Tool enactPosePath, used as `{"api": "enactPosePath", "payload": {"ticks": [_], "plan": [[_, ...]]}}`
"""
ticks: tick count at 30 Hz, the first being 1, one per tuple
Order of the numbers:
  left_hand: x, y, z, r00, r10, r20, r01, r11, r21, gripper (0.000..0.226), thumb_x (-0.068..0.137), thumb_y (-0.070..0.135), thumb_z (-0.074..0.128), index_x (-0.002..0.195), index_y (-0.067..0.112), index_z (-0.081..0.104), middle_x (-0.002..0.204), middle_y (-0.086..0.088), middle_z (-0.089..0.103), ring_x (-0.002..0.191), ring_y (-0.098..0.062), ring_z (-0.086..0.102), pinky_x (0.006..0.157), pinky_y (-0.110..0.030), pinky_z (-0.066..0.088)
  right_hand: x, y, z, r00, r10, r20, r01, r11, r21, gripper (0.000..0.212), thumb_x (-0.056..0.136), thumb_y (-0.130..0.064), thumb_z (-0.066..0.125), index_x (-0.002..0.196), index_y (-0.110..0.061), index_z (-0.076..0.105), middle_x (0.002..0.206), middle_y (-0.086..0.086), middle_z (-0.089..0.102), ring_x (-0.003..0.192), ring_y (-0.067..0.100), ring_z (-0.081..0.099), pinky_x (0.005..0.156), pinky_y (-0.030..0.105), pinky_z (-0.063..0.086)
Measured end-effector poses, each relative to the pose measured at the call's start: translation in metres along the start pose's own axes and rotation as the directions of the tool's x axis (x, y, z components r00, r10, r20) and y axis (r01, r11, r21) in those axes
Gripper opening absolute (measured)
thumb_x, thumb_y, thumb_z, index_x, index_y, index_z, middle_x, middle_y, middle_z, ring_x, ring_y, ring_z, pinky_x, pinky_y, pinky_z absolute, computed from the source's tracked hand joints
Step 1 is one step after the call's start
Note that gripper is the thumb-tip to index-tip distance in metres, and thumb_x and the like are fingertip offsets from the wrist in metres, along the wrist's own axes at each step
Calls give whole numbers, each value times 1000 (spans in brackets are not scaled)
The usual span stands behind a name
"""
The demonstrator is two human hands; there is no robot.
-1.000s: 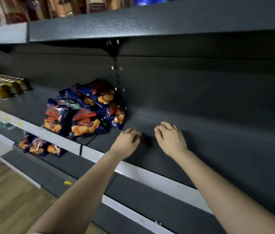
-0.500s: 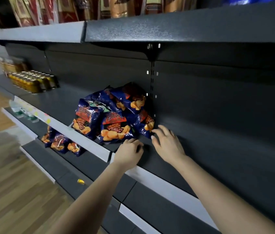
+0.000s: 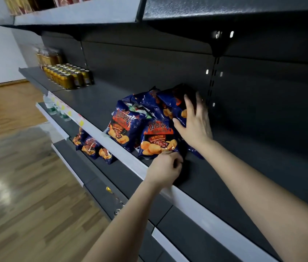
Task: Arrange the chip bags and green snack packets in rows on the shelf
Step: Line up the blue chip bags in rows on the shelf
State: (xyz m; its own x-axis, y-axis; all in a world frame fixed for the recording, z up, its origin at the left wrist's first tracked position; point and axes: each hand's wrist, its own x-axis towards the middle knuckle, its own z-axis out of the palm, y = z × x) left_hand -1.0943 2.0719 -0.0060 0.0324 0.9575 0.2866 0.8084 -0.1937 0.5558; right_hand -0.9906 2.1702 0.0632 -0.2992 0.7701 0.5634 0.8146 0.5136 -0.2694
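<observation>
While chip bags lie heaped on shelf, left hand pinches front bag by bottom edge; right hand spread flat against rear bag. Step, likely: separating heap. Next: stand 1 bag upright, start row.

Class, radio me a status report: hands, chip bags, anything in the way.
Left hand pinches front bag, bottom edge. Right hand spread on rear bag. Bags heaped, not in rows. Cans well clear.

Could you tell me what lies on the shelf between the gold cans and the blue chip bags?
In the head view, only bare shelf separates the gold cans from the blue chip bags.
</observation>
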Motion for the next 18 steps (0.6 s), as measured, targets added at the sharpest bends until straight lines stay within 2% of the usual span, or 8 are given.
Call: {"api": "enactPosePath", "payload": {"ticks": [2,4,7,11,18], "plan": [[0,0,-1,1000,7,11,-7,1000,11,19,86,17,50,99,16,65,102,-1,63,101,-19,53,85,-35,46,18,-2,4,1000,4,17,-3,1000,-29,84,86,-49,59,152,-21,16,157,19,7,140,44,18,111,52,30],[0,0,-1,1000,11,11,-11,1000,14,19,86,17,51,99,15,65,101,-1,63,100,-19,54,84,-34,47,32,-3,7,995,26,99,-21,999,-43,85,86,-48,59,152,-25,10,158,17,7,139,44,21,109,51,33],[1,-2,1,1000,8,3,-8,1000,21,19,86,17,50,98,15,65,101,-1,64,99,-19,54,83,-34,47,37,0,15,958,82,274,-93,995,26,80,91,-31,57,152,-32,6,157,13,15,140,43,20,105,51,36],[2,-2,2,1000,6,-10,-6,1000,20,18,85,16,51,97,15,65,99,-1,64,98,-19,55,83,-35,47,22,9,28,972,66,226,-91,991,101,76,90,-9,54,151,-31,15,157,10,17,143,41,12,112,52,29],[2,-3,4,1000,-14,-23,14,1000,-5,21,81,19,47,91,15,65,94,1,65,94,-19,57,81,-37,48,2,18,30,976,44,214,-68,992,106,74,88,-3,53,149,-31,22,158,4,16,144,36,8,116,47,22]]}}
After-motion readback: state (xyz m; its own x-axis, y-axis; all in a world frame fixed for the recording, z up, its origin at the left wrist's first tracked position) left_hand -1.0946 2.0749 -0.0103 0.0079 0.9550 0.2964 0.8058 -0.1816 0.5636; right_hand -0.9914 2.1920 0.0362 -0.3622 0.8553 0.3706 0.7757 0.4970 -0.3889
